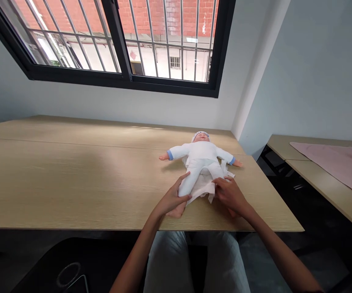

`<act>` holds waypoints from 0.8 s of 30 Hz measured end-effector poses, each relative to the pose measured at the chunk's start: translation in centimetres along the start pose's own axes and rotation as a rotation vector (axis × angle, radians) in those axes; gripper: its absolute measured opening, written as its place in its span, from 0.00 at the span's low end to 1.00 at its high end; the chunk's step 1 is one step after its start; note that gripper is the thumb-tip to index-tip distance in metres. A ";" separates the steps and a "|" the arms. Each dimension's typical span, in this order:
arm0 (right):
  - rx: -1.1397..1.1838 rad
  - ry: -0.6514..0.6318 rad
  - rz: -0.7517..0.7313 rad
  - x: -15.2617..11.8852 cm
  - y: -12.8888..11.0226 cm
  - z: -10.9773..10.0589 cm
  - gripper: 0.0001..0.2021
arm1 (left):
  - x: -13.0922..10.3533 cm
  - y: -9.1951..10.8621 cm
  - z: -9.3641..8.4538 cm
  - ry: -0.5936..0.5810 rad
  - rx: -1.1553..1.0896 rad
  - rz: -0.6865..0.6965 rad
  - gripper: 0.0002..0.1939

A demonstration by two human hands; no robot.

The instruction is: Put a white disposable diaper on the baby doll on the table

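A baby doll [202, 150] in white clothes with blue cuffs and a white patterned cap [200, 133] lies on its back, arms spread and head away from me. My left hand [174, 197] is wrapped round the doll's leg on the left, over the white trouser leg [190, 181]. Below it a bare foot [177, 211] sticks out. My right hand [229, 193] is closed at the other leg, its fingertips pinching the white trouser fabric; part of that leg is hidden behind the hand. Loose white cloth [203, 185] lies between the legs and hangs in folds.
The doll lies near the front right edge of a wooden table [72, 179]. A second table [322, 175] with a pink cloth [340, 162] stands to the right, across a gap. A barred window [127, 77] is in the wall behind. A black chair [81, 260] is at lower left.
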State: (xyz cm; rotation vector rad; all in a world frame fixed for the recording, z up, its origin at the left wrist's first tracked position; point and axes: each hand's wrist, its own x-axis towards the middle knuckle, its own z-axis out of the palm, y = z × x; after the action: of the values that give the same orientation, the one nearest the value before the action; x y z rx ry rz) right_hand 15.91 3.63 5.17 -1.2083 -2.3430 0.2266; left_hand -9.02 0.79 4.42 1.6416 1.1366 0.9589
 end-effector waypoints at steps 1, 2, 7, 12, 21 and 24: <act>0.094 0.039 0.045 0.2 0.2 0.0 0.10 | 0.0 0.1 0.1 0.002 -0.002 -0.009 0.40; 0.212 0.074 0.095 0.3 0.5 0.0 0.09 | -0.1 0.1 0.1 0.003 -0.003 -0.015 0.40; 0.784 0.153 0.346 0.8 2.2 0.3 0.08 | -0.2 -0.1 0.2 0.007 0.015 0.017 0.39; 0.913 0.251 0.469 0.9 3.4 0.6 0.13 | -0.2 -0.7 0.3 0.103 0.272 0.114 0.31; 0.986 0.202 0.405 0.8 3.3 0.5 0.14 | 2.0 1.2 2.7 0.313 0.825 0.334 0.11; 0.998 0.226 0.412 0.8 3.4 0.8 0.13 | 3.2 0.8 2.9 0.319 0.742 0.402 0.11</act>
State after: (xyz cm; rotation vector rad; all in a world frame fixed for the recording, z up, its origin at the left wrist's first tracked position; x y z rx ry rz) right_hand 17.55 6.33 3.50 -1.0611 -1.4027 1.1587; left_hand -5.27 3.03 4.61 2.4420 1.5280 1.1574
